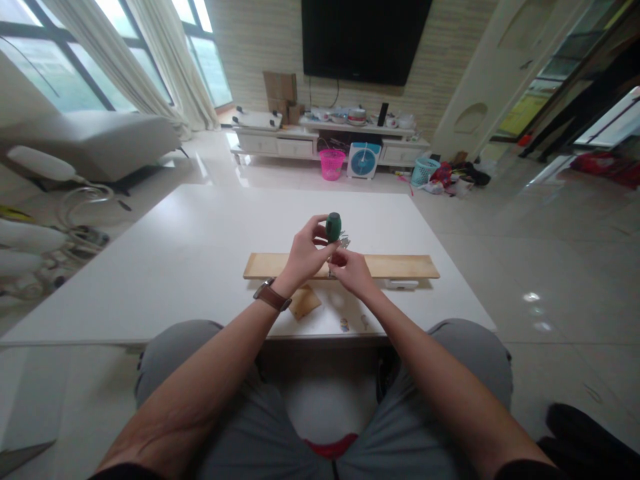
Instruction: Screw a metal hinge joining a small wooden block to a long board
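My left hand (305, 257) is closed round the green handle of a short screwdriver (333, 227), held upright over a long wooden plank (400, 266) on the white table (200, 253). My right hand (350, 270) pinches close to the screwdriver's tip at the plank's near edge; what it holds is too small to make out. A small pile of metal screws (345, 240) lies just behind the hands. A brown watch sits on my left wrist.
A small wooden offcut (305, 301) lies near my left wrist, a white flat piece (401, 284) in front of the plank, and tiny bits by the table's near edge. Beyond the table are a TV unit, pink basket, blue fan, and a sofa at the left.
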Available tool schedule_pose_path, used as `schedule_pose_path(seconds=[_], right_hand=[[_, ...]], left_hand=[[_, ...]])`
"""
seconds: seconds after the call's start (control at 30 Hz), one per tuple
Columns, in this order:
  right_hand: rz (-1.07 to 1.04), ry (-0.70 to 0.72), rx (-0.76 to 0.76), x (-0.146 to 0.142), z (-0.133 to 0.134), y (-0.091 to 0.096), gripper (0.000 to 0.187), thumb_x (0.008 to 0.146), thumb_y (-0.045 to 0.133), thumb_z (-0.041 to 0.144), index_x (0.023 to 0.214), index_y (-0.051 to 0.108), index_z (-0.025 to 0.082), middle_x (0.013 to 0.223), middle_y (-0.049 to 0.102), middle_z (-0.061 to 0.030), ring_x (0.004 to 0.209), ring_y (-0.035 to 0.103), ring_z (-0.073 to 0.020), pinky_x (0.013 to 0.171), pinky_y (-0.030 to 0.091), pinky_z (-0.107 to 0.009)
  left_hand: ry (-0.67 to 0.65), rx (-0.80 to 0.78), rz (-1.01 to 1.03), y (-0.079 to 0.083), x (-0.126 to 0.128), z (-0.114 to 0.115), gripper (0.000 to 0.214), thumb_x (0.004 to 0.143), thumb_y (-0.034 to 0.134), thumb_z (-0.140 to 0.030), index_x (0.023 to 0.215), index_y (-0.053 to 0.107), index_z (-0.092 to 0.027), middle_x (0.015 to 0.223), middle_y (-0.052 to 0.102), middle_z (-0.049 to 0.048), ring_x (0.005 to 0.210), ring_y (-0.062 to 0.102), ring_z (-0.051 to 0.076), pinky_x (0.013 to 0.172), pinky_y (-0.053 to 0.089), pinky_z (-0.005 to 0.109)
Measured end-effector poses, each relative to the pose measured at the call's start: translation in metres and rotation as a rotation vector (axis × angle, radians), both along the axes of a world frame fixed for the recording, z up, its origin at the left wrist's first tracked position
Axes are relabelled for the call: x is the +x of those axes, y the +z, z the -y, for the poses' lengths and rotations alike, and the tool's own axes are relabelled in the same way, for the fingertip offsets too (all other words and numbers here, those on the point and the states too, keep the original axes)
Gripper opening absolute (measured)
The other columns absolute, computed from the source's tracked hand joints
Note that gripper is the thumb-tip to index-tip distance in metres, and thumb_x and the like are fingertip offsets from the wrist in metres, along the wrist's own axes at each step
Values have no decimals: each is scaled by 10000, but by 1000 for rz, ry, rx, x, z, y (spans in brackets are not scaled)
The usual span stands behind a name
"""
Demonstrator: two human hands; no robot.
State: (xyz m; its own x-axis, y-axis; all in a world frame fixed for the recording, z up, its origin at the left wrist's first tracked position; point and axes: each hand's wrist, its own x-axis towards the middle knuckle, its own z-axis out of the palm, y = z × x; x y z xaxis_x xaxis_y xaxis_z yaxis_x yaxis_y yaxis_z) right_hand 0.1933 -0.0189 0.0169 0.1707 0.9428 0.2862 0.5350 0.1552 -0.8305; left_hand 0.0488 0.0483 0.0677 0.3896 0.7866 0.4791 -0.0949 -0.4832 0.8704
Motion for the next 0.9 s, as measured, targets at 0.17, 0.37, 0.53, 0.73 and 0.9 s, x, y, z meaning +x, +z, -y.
schedule_pose_path(seconds=[0.17,0.37,0.53,0.73,0.9], right_hand=[[-21,20,-7,-1,0,0,158,861,677,100,918,757,224,880,844,-21,835,787,-195,831,603,-314],[-25,-27,-10,0,-3,-4,106,836,733,135,870,734,236,819,828,-13,756,771,-205,756,592,-316],[-13,-52,-5,1,-3,-4,82,814,764,187,811,703,241,775,792,5,718,729,-194,740,561,-314],[-24,-7,10,0,0,0,60,837,696,177,849,714,233,815,798,5,771,730,-177,789,574,-299],[-29,-7,2,-1,0,-1,104,850,683,150,883,732,236,837,820,-6,790,761,-190,793,580,-308]], left_hand=[[-49,-12,10,-1,0,0,489,778,753,-179,1250,632,-222,986,787,21,924,775,171,835,659,308],[12,48,-46,2,-2,0,356,747,847,-222,1067,693,-208,1054,780,35,915,739,165,768,643,279],[7,44,-44,3,-2,2,357,766,821,-192,1108,719,-210,894,749,-5,851,737,155,776,644,281],[4,4,-2,0,-1,1,562,727,736,-125,1272,652,-233,914,755,-18,875,753,154,787,655,275],[-31,-4,7,0,-1,0,498,758,713,-133,1242,632,-221,991,775,16,919,760,155,836,654,285]])
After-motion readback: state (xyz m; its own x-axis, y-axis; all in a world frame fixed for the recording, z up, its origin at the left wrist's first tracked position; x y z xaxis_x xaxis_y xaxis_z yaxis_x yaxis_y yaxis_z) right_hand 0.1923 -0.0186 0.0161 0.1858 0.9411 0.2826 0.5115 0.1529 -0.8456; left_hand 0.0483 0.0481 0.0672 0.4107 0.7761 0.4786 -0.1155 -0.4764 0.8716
